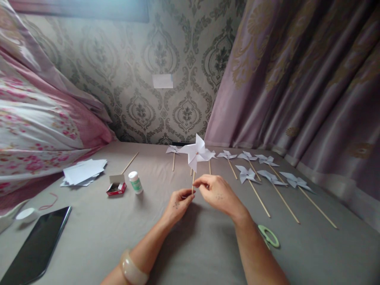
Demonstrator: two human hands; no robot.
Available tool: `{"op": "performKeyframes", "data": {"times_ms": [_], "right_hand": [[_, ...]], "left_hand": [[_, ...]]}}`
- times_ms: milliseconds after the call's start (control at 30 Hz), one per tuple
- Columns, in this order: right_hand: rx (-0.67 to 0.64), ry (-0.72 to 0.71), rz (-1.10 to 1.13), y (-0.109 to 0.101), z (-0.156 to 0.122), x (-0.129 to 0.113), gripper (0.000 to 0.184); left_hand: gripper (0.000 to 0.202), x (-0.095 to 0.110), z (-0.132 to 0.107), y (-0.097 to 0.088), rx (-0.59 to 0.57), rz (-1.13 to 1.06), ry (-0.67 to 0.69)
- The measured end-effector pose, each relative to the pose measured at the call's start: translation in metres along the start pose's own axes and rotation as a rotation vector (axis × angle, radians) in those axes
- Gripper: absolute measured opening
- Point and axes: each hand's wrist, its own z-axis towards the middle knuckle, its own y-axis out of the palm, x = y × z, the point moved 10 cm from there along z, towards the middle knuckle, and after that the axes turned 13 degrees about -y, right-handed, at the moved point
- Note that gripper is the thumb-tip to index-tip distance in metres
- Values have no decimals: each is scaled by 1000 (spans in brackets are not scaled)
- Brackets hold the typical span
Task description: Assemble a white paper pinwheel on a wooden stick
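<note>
A white paper pinwheel [196,152] on a thin wooden stick stands upright in front of me. My left hand [179,204] is closed in a pinch on the lower end of the stick. My right hand [216,192] is also closed on the stick, just above and to the right of the left. Both hands hover over a grey bed sheet [190,241]. Several finished white pinwheels [268,174] on sticks lie in rows on the sheet beyond and to the right of my hands.
Green-handled scissors [268,236] lie by my right forearm. A small glue bottle [135,182], an open red box [116,186], a loose stick [130,162] and a stack of white paper [83,171] sit left. A dark tablet [38,245] and tape roll [26,215] lie far left. Curtains hang right.
</note>
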Motion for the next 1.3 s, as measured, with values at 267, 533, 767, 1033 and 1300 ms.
{"op": "performKeyframes", "data": {"times_ms": [267,533,767,1033,1300], "right_hand": [[365,215,-148,-58,-15,39,60],[-32,212,-163,-19,-12,32,37],[215,120,100,-37,-9,32,34],[53,248,-197,-35,-17,44,44],[315,110,19,-60,-16,29,35]], "left_hand": [[42,-9,0,10,-27,41,-66],[45,-8,-1,10,-35,36,-69],[43,-6,-3,10,-37,56,-56],[45,-9,-2,12,-32,74,-65],[44,-9,-3,12,-34,73,-71]]}}
